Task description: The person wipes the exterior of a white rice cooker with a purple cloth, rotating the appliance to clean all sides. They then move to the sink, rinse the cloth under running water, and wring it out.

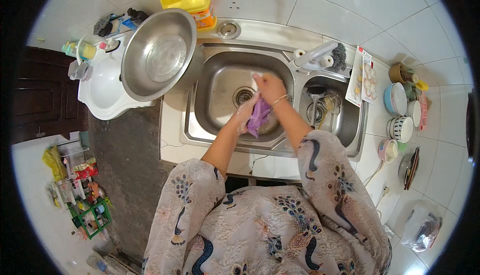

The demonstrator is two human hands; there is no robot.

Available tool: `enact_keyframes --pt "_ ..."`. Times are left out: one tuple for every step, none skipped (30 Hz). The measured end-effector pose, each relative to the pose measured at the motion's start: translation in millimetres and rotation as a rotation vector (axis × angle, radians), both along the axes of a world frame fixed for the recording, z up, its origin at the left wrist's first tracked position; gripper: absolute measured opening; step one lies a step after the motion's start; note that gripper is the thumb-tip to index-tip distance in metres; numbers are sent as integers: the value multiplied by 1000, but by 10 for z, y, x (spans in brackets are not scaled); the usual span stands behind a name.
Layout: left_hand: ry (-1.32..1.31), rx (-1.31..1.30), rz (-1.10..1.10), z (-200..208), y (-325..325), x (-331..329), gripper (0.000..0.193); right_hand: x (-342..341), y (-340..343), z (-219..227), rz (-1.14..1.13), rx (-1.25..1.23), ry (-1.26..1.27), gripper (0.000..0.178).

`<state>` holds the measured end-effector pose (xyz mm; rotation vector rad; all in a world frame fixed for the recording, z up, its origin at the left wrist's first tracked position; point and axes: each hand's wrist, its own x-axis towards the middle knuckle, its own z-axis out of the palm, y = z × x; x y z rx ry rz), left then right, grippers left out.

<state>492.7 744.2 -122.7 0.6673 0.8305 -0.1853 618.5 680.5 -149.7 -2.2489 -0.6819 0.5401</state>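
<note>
Over the large basin of the steel sink [212, 77], my two hands are close together. A crumpled purple cloth [258, 118] hangs from my left hand [245, 114], whose fingers are closed around it. Just above and to the right, my right hand [270, 89] is curled shut against the cloth's upper end. What lies inside its fingers is hidden. The drain [243, 96] shows beside my left hand. A faucet [316, 53] points in from the back right.
A ladle [315, 94] lies in the small basin. To the left, a big metal bowl [165, 57] leans over a white washbasin [106, 87]. Behind stands a yellow jug [189, 2] with a pump. Several bowls [396, 98] and a white tray [355, 77] line the right counter.
</note>
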Motion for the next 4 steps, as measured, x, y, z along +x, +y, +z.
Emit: enact_keyframes --pt "-45 119 -103 -147 57 -26 46 118 -52 -254 -40 244 27 58" --pt "-68 234 -52 -260 171 -72 49 208 -140 -320 105 237 214 57" --pt "-118 439 -28 -279 272 -132 47 299 -225 -370 246 228 397 56" --pt "-175 639 -7 -284 376 -172 45 320 -338 -444 452 198 434 56"
